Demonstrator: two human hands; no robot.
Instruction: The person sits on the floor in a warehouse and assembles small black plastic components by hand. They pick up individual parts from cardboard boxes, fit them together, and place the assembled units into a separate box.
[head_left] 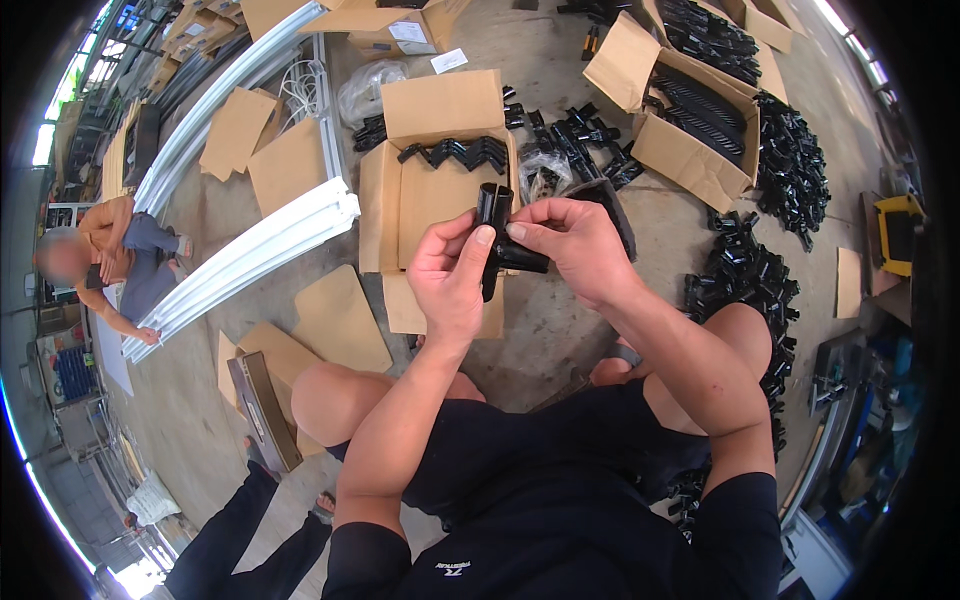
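Observation:
In front of my body, a black T-shaped pipe joint (494,207) is held between both hands. My left hand (450,265) grips its long tube from the left, thumb laid along it. From the right, my right hand (575,240) pinches the joint near its upper part with thumb and fingers. The short branch of the joint points right, below my right hand. Just beyond it stands an open cardboard box (430,105), with a row of black joints (455,153) along its far side.
Piles of black joints (745,275) lie on the floor to the right. Another open carton (690,160) holds black parts. White rails (260,245) stretch leftward, where a seated person (125,255) touches them. Cardboard sheets (343,322) lie at left; another person's legs (235,530) show lower left.

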